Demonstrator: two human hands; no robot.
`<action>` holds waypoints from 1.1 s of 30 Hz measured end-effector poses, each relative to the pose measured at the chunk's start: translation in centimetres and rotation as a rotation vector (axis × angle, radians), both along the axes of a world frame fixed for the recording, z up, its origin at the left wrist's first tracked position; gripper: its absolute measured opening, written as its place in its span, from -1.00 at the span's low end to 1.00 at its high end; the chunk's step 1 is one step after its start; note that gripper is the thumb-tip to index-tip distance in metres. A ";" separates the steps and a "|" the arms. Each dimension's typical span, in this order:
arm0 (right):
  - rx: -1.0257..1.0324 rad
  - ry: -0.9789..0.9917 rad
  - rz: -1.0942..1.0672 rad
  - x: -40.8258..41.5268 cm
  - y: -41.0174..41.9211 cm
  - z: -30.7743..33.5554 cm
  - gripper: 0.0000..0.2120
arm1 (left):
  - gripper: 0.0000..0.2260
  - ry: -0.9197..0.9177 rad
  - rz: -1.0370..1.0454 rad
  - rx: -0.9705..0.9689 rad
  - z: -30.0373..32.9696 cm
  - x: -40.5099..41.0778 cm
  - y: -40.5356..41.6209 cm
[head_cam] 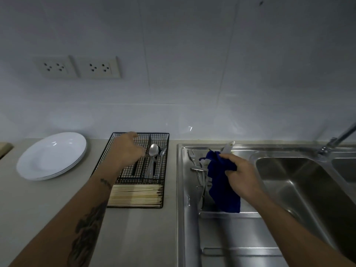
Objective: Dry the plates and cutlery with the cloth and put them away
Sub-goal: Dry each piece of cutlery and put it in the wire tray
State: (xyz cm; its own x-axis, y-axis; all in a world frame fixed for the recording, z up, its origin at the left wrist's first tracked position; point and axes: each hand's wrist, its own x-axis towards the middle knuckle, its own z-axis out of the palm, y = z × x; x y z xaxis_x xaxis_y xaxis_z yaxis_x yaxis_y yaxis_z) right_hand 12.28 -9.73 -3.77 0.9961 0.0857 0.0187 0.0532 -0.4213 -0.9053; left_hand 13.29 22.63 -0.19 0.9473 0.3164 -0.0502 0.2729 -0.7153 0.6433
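Cutlery was the live concern. The left hand (pixel 128 149) reached over the wire tray (pixel 165 151) on the table (pixel 48 205), its grip pinching what looked like the handle of a spoon (pixel 154 150) whose bowl already lay in a middle slot among other pieces. Released from a height or at an angle, the spoon could catch on the mesh divider and come to rest across two slots — or knock its neighbours askew.

The right hand (pixel 241 173) gripped the cloth (pixel 221 182), fingers curled round a bunched fold, over the draining board of the sink (pixel 289 189). More cutlery (pixel 198 170) waited there, seemingly undried, partly under the hanging cloth. The trailing end could drag a fork along or sweep it toward the basin; it might also soak up water from the steel and dry the next piece poorly.

Plates (pixel 52 156) sat stacked left of the tray, clear of both hands. Chopsticks (pixel 134 196) filled the tray's near section.
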 end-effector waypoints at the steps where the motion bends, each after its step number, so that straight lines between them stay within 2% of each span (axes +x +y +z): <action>1: 0.011 0.011 -0.001 0.2 0.2 -0.1 -0.47 | -0.77 0.014 -0.001 -0.021 0.2 0.3 0.2; 3: 0.032 0.033 -0.019 0.5 0.5 -0.4 -0.46 | -0.93 0.003 0.004 -0.102 0.7 1.0 0.1; 8: 0.082 0.083 -0.059 1.0 0.8 -1.3 -0.42 | -0.88 0.177 0.050 -0.601 1.2 2.8 -0.6; 10: 0.109 0.106 -0.068 1.2 0.8 -1.7 -0.41 | -0.78 0.224 0.022 -0.683 1.3 3.8 -0.7; 12: 0.127 0.123 -0.077 1.5 0.8 -1.8 -0.41 | -0.81 0.214 -0.008 -0.595 0.8 5.0 -0.7; 14: 0.146 0.131 -0.082 1.6 1.0 -1.8 -0.41 | -0.87 0.156 -0.046 -0.378 -0.2 6.5 -1.0; 18: 0.161 0.155 -0.085 2.0 1.3 -2.1 -0.43 | -0.75 0.073 -0.112 0.030 -2.7 9.4 -1.7; 22: 0.191 0.202 -0.114 3.0 0.5 -2.7 -0.42 | -0.74 0.207 -0.228 0.286 -5.8 11.8 -2.0; 24: 0.189 0.217 -0.138 3.6 -0.1 -3.0 -0.42 | -0.73 0.248 -0.255 0.316 -7.2 12.4 -2.2; 26: 0.188 0.231 -0.174 4.3 -0.6 -3.2 -0.43 | -0.87 0.249 -0.245 0.356 -7.9 12.5 -2.7; 27: 0.189 0.232 -0.193 4.6 -0.9 -3.3 -0.43 | -0.92 0.209 -0.224 0.369 -8.4 12.6 -3.0; 30: 0.201 0.221 -0.239 5.3 -1.1 -3.3 -0.41 | -0.82 0.023 -0.218 0.292 -9.6 13.0 -4.9; 33: 0.225 0.224 -0.250 5.8 -1.1 -3.2 -0.39 | -0.88 0.008 -0.252 0.228 -10.0 12.5 -8.7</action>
